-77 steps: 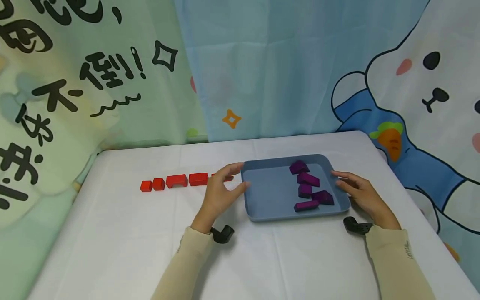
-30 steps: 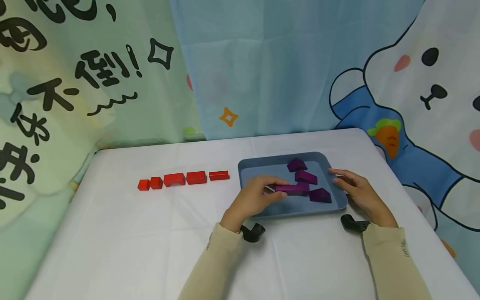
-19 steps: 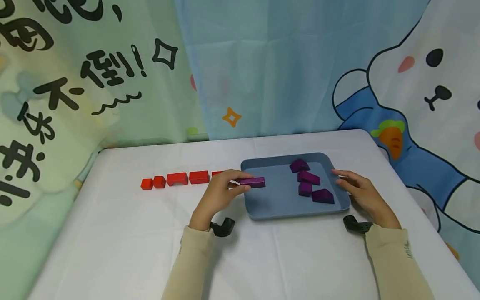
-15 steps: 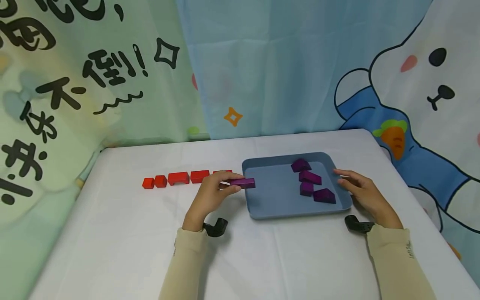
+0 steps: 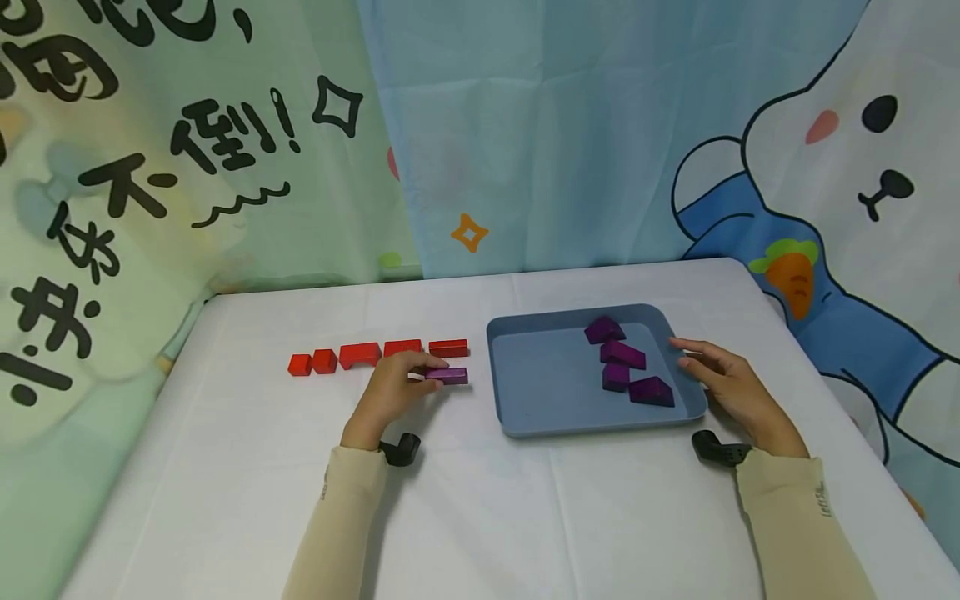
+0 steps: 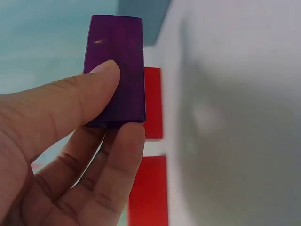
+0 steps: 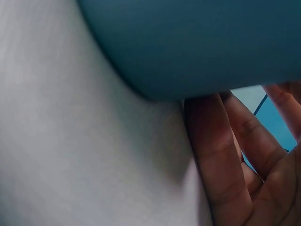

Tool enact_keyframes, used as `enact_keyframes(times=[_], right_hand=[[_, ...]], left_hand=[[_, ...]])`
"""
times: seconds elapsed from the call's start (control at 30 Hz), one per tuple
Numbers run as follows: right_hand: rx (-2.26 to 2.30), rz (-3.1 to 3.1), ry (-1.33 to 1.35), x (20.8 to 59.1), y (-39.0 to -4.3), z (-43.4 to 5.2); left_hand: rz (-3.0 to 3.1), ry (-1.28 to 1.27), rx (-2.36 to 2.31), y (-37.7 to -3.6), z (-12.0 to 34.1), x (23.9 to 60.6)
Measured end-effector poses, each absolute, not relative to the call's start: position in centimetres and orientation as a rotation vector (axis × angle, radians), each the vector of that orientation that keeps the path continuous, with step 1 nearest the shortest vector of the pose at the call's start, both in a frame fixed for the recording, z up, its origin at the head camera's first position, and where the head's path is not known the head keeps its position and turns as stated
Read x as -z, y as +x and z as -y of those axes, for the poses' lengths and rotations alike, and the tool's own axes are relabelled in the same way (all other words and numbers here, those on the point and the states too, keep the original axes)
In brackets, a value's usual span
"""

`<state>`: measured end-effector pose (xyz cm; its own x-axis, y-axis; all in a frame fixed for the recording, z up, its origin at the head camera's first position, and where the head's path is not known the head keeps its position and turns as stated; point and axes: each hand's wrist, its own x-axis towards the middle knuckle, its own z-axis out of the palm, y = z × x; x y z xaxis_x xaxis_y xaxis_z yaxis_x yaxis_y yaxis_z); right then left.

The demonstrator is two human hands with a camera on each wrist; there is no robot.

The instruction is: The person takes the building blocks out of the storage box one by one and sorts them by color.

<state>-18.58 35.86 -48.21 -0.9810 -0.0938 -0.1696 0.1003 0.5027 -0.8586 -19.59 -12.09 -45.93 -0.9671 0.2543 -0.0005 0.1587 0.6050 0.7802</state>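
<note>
The left hand (image 5: 390, 390) pinches a purple block (image 5: 447, 376) just below the red row's (image 5: 378, 356) right end; a nudge could scatter that row; the right hand (image 5: 731, 392), fingers relaxed, touches the blue tray's (image 5: 555, 421) right rim.

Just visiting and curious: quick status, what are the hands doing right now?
Left hand pinches purple block, just below red row. Right hand rests against tray rim. Four purple blocks in tray. Nothing in the way.
</note>
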Motion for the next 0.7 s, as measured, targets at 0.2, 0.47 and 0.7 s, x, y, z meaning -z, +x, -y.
enact_keyframes(times=[0.2,0.47,0.7], right_hand=[[1.468,-2.558,-0.007,48.3,-18.7,-36.1],[1.453,-2.576,-0.013,48.1,-18.8,-36.1],[1.477,-2.554,-0.003,48.1,-18.5,-36.0]], left_hand=[[-2.654,0.329,-1.262,-20.1,12.0,46.9],[-2.666,0.330,-1.181,-19.9,11.6,46.4],[-2.842,0.434,-1.247,-19.1,10.5,44.2]])
